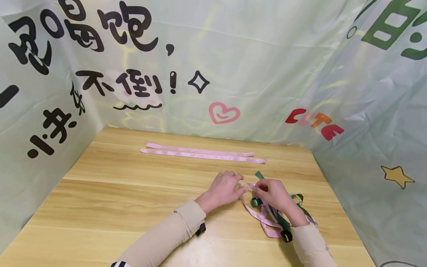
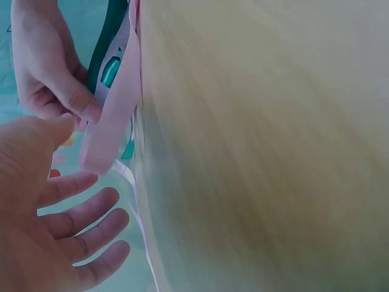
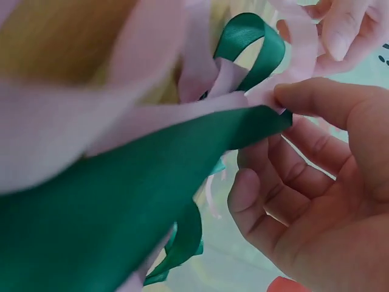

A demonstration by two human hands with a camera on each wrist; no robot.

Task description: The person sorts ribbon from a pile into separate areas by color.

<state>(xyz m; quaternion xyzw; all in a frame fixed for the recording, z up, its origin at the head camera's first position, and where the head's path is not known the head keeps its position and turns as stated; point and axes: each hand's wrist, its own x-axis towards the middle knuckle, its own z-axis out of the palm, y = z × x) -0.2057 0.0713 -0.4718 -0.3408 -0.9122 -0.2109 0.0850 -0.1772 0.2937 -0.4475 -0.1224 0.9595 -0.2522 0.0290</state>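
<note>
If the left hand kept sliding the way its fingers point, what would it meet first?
Probably the pink ribbon end pinched by the right hand, then that hand's fingers. The left hand points right, its fingertips almost there; depth is unclear.

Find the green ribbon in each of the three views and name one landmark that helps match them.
Head: green ribbon lower right, under the right hand.
Left wrist: top left, a strip behind the pink ribbon.
Right wrist: fills the lower left, pinched at centre.
Shared landmark: the pink ribbon end in the right hand's grip.

wooden table [image 1: 133, 207], two flat pink ribbons [image 1: 200, 152], printed backdrop [image 1: 267, 74]
</note>
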